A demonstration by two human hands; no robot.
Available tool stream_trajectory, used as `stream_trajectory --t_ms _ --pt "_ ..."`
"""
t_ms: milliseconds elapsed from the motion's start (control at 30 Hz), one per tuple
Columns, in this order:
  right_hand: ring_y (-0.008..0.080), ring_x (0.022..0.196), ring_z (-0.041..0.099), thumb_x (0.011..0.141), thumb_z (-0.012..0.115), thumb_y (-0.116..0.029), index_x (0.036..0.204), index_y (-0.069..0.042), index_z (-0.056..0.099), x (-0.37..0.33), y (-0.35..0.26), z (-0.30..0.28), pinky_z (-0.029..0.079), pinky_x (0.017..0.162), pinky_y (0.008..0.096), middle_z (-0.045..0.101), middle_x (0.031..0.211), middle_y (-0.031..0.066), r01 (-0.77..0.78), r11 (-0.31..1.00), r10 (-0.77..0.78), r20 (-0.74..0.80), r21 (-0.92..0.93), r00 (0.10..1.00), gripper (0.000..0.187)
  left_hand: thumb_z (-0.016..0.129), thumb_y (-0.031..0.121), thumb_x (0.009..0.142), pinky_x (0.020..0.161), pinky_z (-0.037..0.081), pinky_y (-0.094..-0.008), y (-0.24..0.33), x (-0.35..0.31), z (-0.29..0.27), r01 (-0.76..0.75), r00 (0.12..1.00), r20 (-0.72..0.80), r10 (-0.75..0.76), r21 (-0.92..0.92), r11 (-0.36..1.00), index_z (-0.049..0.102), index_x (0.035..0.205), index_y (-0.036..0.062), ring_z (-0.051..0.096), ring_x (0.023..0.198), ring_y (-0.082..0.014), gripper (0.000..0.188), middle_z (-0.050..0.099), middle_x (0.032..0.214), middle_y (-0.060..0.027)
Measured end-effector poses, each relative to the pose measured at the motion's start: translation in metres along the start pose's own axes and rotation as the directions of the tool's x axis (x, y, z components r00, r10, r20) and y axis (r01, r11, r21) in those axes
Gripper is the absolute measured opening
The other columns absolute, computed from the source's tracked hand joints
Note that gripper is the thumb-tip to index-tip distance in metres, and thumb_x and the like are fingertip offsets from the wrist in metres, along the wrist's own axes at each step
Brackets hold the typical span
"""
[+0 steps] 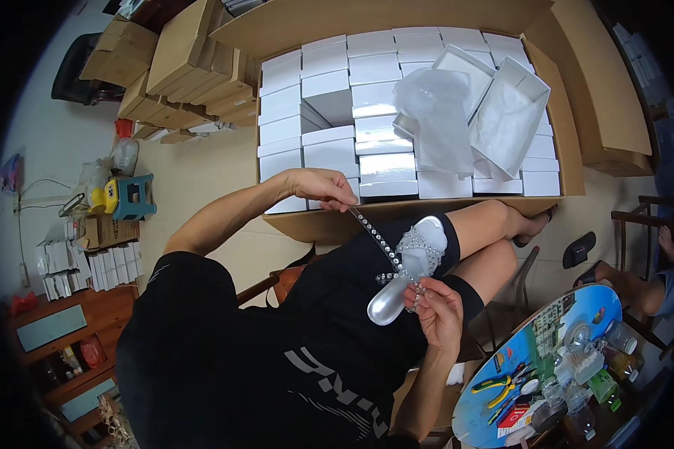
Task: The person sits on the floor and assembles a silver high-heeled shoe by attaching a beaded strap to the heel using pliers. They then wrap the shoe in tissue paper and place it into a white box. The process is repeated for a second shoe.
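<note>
Beyond the held sandal [389, 302], a carton [382, 15] holds white boxes [386, 99].

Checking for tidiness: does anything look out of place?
Yes: an open white box lies askew on the packed white boxes, breaking their neat rows; crumpled translucent wrap sprawls beside it.

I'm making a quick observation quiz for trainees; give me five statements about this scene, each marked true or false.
1. The left hand pinches a studded strap. True.
2. The right hand is empty. False: the right hand holds a beaded strap.
3. The silver sandal lies in the open white box. False: the silver sandal is over the person's lap.
4. Pliers lie on the round table. True.
5. The stool at left is red. False: the stool is blue-green.
</note>
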State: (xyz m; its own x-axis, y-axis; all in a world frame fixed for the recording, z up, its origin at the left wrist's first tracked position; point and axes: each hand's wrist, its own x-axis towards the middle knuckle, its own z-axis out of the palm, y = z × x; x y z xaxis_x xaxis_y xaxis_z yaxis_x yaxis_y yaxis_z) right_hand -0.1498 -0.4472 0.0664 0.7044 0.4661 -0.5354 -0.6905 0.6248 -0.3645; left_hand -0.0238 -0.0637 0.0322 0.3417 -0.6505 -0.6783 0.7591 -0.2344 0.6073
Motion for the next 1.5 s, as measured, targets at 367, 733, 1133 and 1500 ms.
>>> stream_trajectory --t_ms 367,733,1133,1500 --pt "0.0475 0.132 0.048 0.084 0.048 0.002 0.138 0.014 0.043 0.000 -0.001 0.016 0.037 0.113 0.0577 0.048 0.137 0.0374 0.172 0.900 -0.267 0.193 0.401 0.944 0.056 0.041 0.048 0.105 0.109 0.042 -0.0357 -0.022 -0.004 0.138 -0.057 0.977 0.173 0.122 -0.338 0.939 0.047 0.138 -0.0100 0.051 0.130 -0.0208 0.067 0.055 0.138 -0.0175" --pt "0.0268 0.108 0.064 0.094 0.060 -0.005 0.121 0.005 0.063 -0.024 -0.020 0.035 0.051 0.094 0.0353 0.065 0.119 0.0183 0.304 0.301 -0.741 -0.021 -0.904 0.671 0.030 0.071 0.046 0.079 0.079 0.044 -0.0385 0.066 -0.004 0.176 -0.201 0.838 0.050 0.543 0.954 0.223 0.062 0.075 0.0024 0.060 0.074 -0.0294 0.044 0.061 0.065 -0.0102" --pt "0.0283 0.114 0.051 0.087 0.071 -0.014 0.085 0.000 0.070 -0.029 -0.035 0.047 0.040 0.097 0.0368 0.060 0.121 0.0130 0.222 0.192 -0.599 0.065 -0.956 0.798 0.014 0.069 0.049 0.077 0.073 0.039 -0.0336 0.092 0.015 0.190 -0.228 0.728 0.364 0.581 0.928 -0.295 0.060 0.072 0.0047 0.055 0.067 -0.0228 0.045 0.059 0.063 -0.0072" --pt "0.0472 0.143 0.027 0.078 0.080 -0.022 0.090 -0.003 0.074 -0.071 -0.064 0.087 0.022 0.115 0.0567 0.048 0.147 0.0170 0.089 -0.283 -0.589 0.246 -0.955 0.770 0.023 0.048 0.052 0.102 0.052 0.040 -0.0313 0.128 0.023 0.204 -0.321 0.946 0.223 0.237 0.523 0.790 0.068 0.087 -0.0031 0.045 0.052 -0.0126 0.060 0.053 0.063 -0.0023"
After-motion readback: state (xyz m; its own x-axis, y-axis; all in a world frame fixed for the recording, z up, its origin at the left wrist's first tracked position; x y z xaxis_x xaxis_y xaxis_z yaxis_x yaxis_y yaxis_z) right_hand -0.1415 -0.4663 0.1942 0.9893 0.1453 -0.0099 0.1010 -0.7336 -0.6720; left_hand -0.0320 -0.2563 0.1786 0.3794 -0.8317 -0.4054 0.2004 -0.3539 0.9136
